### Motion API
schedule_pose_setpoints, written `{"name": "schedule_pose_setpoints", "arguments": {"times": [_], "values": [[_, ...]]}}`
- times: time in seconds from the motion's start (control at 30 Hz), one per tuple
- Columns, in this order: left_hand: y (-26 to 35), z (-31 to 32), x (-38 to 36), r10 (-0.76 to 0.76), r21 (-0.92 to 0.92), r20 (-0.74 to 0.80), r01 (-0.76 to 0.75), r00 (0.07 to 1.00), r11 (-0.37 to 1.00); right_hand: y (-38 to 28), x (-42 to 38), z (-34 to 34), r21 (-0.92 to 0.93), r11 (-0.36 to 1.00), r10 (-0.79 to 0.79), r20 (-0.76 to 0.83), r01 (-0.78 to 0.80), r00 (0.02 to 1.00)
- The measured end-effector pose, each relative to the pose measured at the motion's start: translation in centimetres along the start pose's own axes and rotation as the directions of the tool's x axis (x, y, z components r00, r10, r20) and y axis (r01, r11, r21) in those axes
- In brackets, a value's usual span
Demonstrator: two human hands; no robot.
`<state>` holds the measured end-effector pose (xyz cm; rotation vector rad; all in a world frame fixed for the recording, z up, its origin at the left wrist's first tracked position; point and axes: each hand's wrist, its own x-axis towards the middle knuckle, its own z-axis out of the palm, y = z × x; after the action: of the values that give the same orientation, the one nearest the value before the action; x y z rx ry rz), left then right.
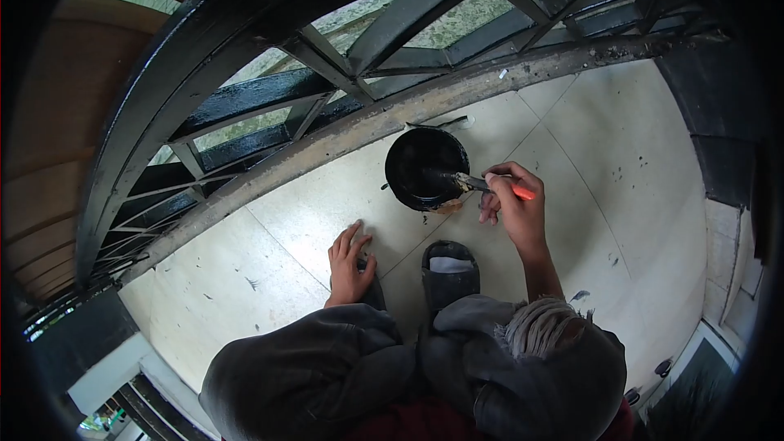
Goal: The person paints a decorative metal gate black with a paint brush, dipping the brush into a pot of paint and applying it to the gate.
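Observation:
My right hand (516,206) is closed around the orange-tipped handle of a paintbrush (478,184). The brush's dark bristle end reaches into a black paint bucket (398,192) standing on the tiled floor. Inside the bucket is dark, glossy paint, and its depth cannot be made out. My left hand (349,269) holds nothing; its fingers are apart, and it hovers by my left knee and slipper, to the lower left of the bucket.
A black-painted metal grille (335,73) runs along a worn concrete ledge (318,147) beyond the bucket. Pale floor tiles (588,147) carry scattered dark paint spots. My slippered foot (452,273) is close below the bucket. A dark wall panel (723,163) stands at the right.

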<state>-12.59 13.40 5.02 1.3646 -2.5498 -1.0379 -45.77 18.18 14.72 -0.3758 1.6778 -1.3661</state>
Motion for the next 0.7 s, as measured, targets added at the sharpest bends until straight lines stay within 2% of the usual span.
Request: {"name": "schedule_pose_setpoints", "arguments": {"times": [0.07,0.13,0.17,0.2,0.27,0.3,0.37,0.4,0.47,0.5,0.53,0.6,0.63,0.7], "values": [[0.2,0.1,-0.1,-0.007,-0.016,-0.02,0.006,1.0,1.0,0.3,-0.3,-0.6,-0.025,0.999,-0.019,0.034,0.02,0.999],[0.3,0.1,-0.1,0.018,-0.004,-0.034,-0.018,0.999,1.0,0.9,-0.8,-0.3,-0.15,0.973,-0.173,0.038,0.176,0.984],[0.3,0.2,0.0,0.024,-0.008,-0.04,-0.024,0.999,1.0,0.9,-1.0,-0.1,-0.108,0.975,-0.188,0.052,0.192,0.981],[0.3,0.3,0.0,0.022,-0.004,-0.034,-0.022,0.999,1.0,1.2,-1.0,0.2,-0.035,0.988,-0.15,0.066,0.152,0.986],[0.3,0.3,0.1,0.023,0.008,-0.032,-0.022,0.999,1.0,1.7,-0.4,0.6,-0.032,0.997,-0.064,0.145,0.069,0.987],[0.2,0.4,0.1,0.026,0.0,-0.019,-0.026,0.999,1.0,1.6,-0.2,0.3,-0.037,0.997,-0.056,0.132,0.061,0.99],[0.3,0.5,0.0,0.006,0.031,-0.026,-0.005,1.0,1.0,1.3,-0.1,-0.3,0.115,0.992,-0.061,0.085,0.051,0.995],[0.4,0.5,-0.2,0.0,0.028,-0.009,0.0,1.0,1.0,1.3,0.0,-0.5,0.114,0.993,-0.045,0.079,0.035,0.996],[0.6,0.4,0.1,-0.014,0.011,-0.024,0.014,1.0,1.0,0.7,1.0,-0.5,0.01,0.997,-0.07,-0.004,0.07,0.998],[0.5,0.4,0.1,-0.019,0.017,-0.032,0.019,0.999,1.0,0.3,1.2,-0.9,-0.056,0.995,-0.076,0.012,0.077,0.997],[0.6,0.5,0.1,-0.011,0.016,-0.031,0.011,0.999,1.0,0.1,1.4,-1.3,-0.048,0.995,-0.082,0.026,0.083,0.996],[0.5,0.2,-0.1,-0.009,0.031,-0.04,0.01,0.999,0.999,0.0,1.5,-1.8,0.085,0.995,-0.051,-0.025,0.053,0.998],[0.5,0.2,-0.1,-0.006,0.028,-0.032,0.007,0.999,1.0,0.0,1.8,-1.6,0.017,0.996,-0.086,-0.007,0.086,0.996],[0.3,0.4,0.0,0.003,0.013,-0.029,-0.003,1.0,1.0,-0.9,1.8,-1.9,0.092,0.99,-0.106,0.004,0.105,0.994]]}}
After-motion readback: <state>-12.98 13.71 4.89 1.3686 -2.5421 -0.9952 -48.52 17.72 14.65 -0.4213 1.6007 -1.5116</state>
